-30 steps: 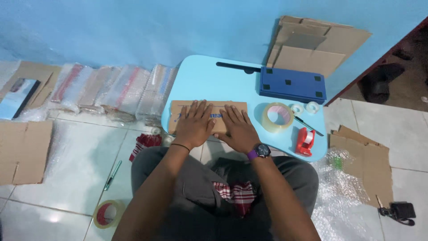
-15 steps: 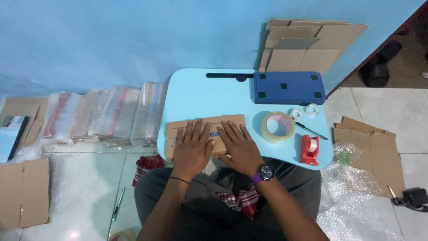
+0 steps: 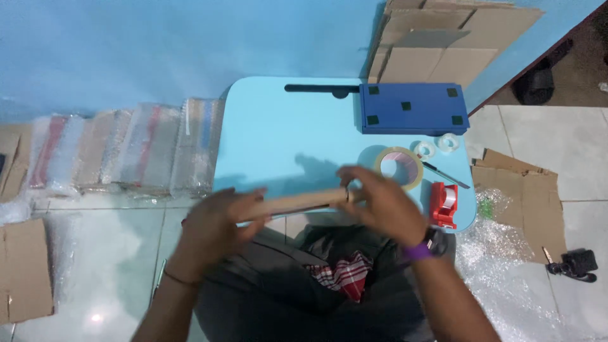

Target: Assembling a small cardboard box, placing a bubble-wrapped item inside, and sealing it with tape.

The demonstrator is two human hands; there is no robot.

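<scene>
Your left hand (image 3: 215, 218) and right hand (image 3: 380, 202) both grasp a flat cardboard piece (image 3: 292, 204), seen edge-on and lifted just above the near edge of the light blue table (image 3: 278, 136). The left hand's fingers curl around its 9 o'clock end; the right hand pinches its 3 o'clock end. Both hands are blurred, so finer finger placement cannot be told. A wristwatch with a purple band (image 3: 425, 246) sits on your right wrist.

On the table, at 1 o'clock from the right hand, lies a roll of clear tape (image 3: 399, 166). Two smaller tape rolls (image 3: 437, 147) lie just beyond it, and a thin pen-like tool (image 3: 445, 175) rests beside the large roll. A red tape dispenser (image 3: 444, 204) stands at 3 o'clock from the right hand, near the table's edge. A dark blue box (image 3: 413, 107) sits at the far side, at 12 o'clock.

Off the table, at 9 o'clock, wrapped packages (image 3: 126, 149) line the wall. Flattened cardboard (image 3: 456, 38) leans at 1 o'clock.
</scene>
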